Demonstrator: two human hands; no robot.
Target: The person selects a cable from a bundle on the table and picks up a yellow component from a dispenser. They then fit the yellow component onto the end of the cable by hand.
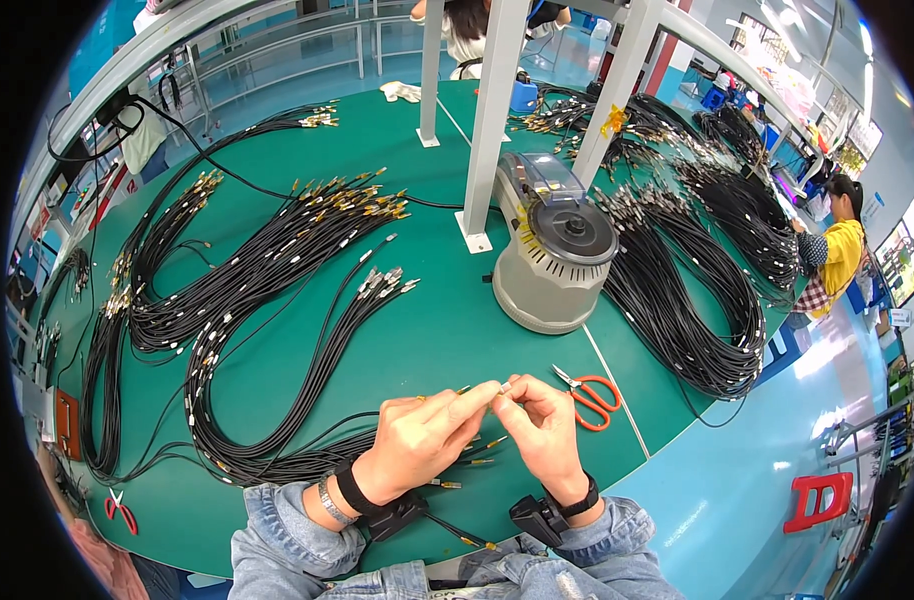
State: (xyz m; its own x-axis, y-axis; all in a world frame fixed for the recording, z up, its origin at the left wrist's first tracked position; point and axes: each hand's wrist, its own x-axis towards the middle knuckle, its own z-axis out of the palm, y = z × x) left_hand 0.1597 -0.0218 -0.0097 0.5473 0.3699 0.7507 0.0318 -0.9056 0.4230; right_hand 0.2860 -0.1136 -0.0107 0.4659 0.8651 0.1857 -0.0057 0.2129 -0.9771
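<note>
My left hand (422,440) and my right hand (539,425) meet over the green table, fingertips pinched together. Between them shows a small white piece (504,387); fingers hide most of it, so whether it belongs to a cable end cannot be told. Beneath and beside my left hand runs a bundle of black cables (277,462), several with metal-tipped ends poking out past the wrist. Red-handled cutters (595,402) lie just right of my right hand. Beyond the hands stands a round grey tape dispenser (552,285) with a dark disc on top.
Looped black cable bundles lie on the left (237,285) and right (692,320) of the green table (447,340). White posts (492,130) rise from it behind the dispenser. Red-handled scissors (122,512) rest at the left edge. A person in yellow (842,250) is at far right; a red stool (819,500) stands on the floor.
</note>
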